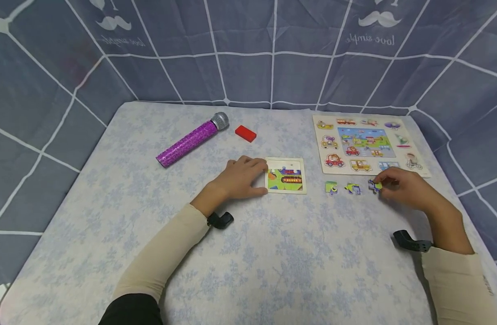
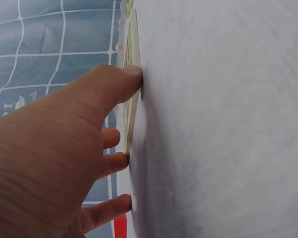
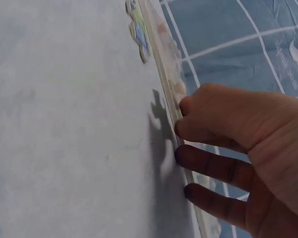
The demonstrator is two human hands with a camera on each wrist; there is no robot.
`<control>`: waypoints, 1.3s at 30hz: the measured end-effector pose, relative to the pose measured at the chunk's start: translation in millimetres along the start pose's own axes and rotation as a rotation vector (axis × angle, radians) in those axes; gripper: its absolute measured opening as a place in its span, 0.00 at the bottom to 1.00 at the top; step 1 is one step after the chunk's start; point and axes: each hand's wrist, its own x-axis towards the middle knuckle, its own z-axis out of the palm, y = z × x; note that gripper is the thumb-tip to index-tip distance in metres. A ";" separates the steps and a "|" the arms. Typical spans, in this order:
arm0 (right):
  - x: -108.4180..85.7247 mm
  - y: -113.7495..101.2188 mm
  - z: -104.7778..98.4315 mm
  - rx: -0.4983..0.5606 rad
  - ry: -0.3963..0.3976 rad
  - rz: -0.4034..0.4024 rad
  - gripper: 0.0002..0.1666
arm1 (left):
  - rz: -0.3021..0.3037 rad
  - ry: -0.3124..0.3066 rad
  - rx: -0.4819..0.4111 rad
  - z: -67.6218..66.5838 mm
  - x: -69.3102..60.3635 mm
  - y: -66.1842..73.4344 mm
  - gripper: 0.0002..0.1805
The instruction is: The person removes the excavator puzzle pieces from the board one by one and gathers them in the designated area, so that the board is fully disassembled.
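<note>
A small framed puzzle (image 1: 286, 192) with a digger-like picture lies flat on the table. My left hand (image 1: 242, 178) touches its left edge, the thumb at the lower corner and relaxed fingers above; the left wrist view shows this hand (image 2: 54, 134) against the thin frame (image 2: 133, 44). My right hand (image 1: 408, 187) pinches a puzzle piece (image 1: 374, 186) between thumb and fingers. In the right wrist view that hand (image 3: 238, 144) hides the piece, whose shadow falls on the cloth. Two loose pieces, one green (image 1: 331, 187) and one yellow-green (image 1: 352, 188), lie between the hands.
A wooden vehicle puzzle board (image 1: 318, 144) lies at the back right, just behind the loose pieces. Behind the left hand are a purple glittery microphone (image 1: 189, 141) and a red block (image 1: 246, 133). Grey-blue gridded cloth (image 1: 248, 76) rises along the table's back and sides.
</note>
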 end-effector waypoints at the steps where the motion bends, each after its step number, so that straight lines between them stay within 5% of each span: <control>1: -1.5 2.1 0.4 0.001 0.003 -0.016 0.18 | -0.001 0.005 -0.005 0.3 -0.4 -0.5 0.33; 7: 0.6 7.3 5.6 0.018 0.032 -0.109 0.21 | 0.003 0.027 -0.014 1.7 -2.8 -3.1 0.32; 20: 4.0 2.8 8.8 -0.012 0.018 -0.136 0.21 | 0.004 0.029 -0.025 2.6 -5.2 -5.0 0.32; 28: 5.2 -9.1 2.4 0.073 -0.008 -0.039 0.16 | 0.014 0.040 -0.031 3.6 -0.3 -5.8 0.30; 33: 33.7 -43.7 12.4 0.082 -0.055 -0.066 0.14 | 0.019 0.039 -0.038 4.1 0.6 -6.0 0.30; 39: 99.9 -107.9 43.4 0.135 -0.178 -0.172 0.12 | 0.015 0.033 -0.048 3.7 -0.7 -5.3 0.29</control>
